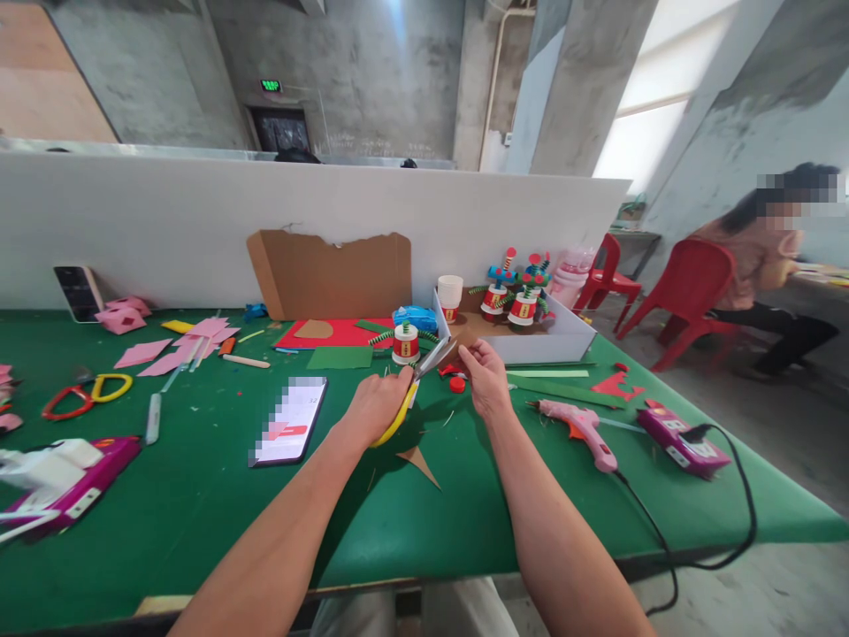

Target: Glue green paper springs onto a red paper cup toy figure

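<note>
now scissors (415,389) point up-right, diagonal.

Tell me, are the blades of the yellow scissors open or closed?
Open. The left hand holds the yellow scissors, and the two metal blades spread apart in a V toward the right hand.

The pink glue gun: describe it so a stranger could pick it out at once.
Start at the green table and look to its right end, past the person's right hand. The glue gun lies flat there on its side, a black cord trailing off the table edge. It is pale pink and pistol-shaped, unlike the boxy magenta pack beside it.
</note>
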Demonstrator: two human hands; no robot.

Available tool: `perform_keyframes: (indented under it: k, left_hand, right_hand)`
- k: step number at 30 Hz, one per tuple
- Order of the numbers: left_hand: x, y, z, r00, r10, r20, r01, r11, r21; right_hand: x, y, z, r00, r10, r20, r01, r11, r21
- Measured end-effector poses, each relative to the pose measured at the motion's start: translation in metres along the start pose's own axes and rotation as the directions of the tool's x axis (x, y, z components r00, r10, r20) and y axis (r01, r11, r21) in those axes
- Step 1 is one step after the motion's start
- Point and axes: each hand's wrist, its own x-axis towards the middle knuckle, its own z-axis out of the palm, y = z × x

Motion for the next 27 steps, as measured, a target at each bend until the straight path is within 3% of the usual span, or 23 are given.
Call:
perform_keyframes:
  k: [27]
  left_hand:
    - [0.0021, -0.0001, 0.0013, 1.0, -0.018, 0.002, 0.018, 0.999, -0.042]
  right_hand:
    - [-0.0011, 0.0032, 0.0049, 0.999, 0.045, 0.03, -0.044, 0.998, -0.048]
